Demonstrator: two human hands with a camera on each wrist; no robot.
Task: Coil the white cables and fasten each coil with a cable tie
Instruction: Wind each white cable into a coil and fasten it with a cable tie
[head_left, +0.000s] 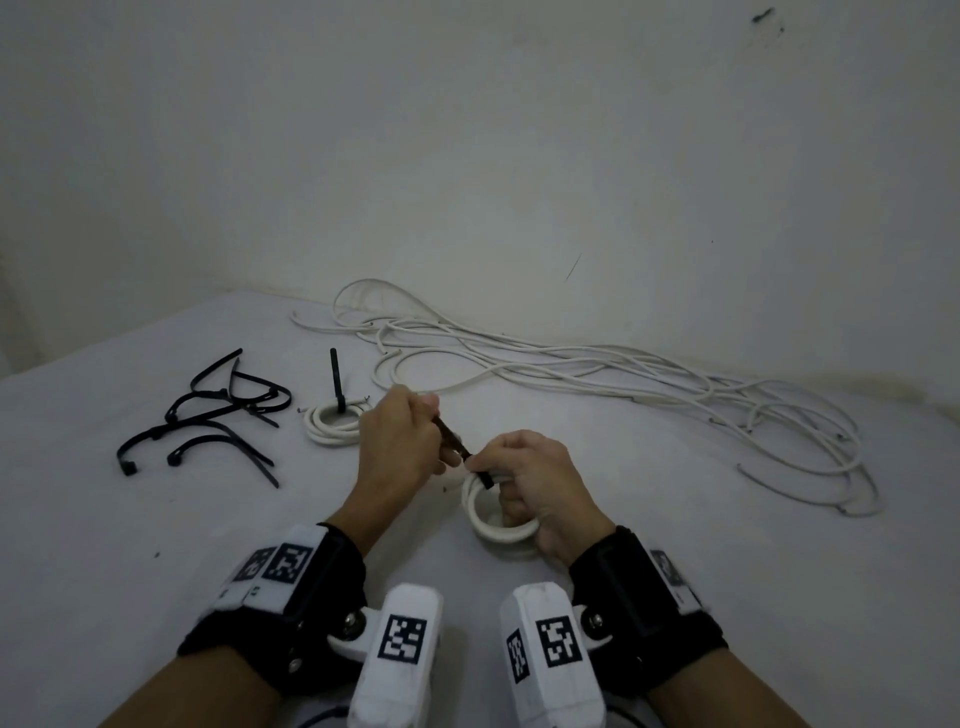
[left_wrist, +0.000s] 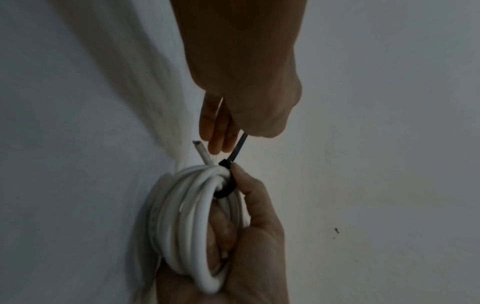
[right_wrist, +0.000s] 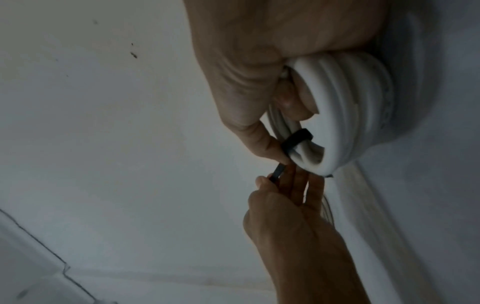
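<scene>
My right hand (head_left: 524, 478) grips a small coil of white cable (head_left: 498, 530) just above the table, fingers through its middle. A black cable tie (head_left: 453, 440) is looped round the coil's top. In the left wrist view the right hand's (left_wrist: 255, 226) thumb tip presses beside the tie (left_wrist: 225, 183) on the coil (left_wrist: 187, 207). My left hand (head_left: 402, 441) pinches the tie's tail, which runs taut up and to the left. The right wrist view shows the tie band (right_wrist: 296, 138) round the coil (right_wrist: 345, 102) under the right hand (right_wrist: 249, 86), with the left hand (right_wrist: 285, 201) below on the tail.
A second white coil (head_left: 332, 422) lies behind the left hand, a black tie (head_left: 336, 382) standing up from it. Several loose black ties (head_left: 208, 415) lie at the left. A long tangle of white cable (head_left: 597, 366) runs along the wall to the right.
</scene>
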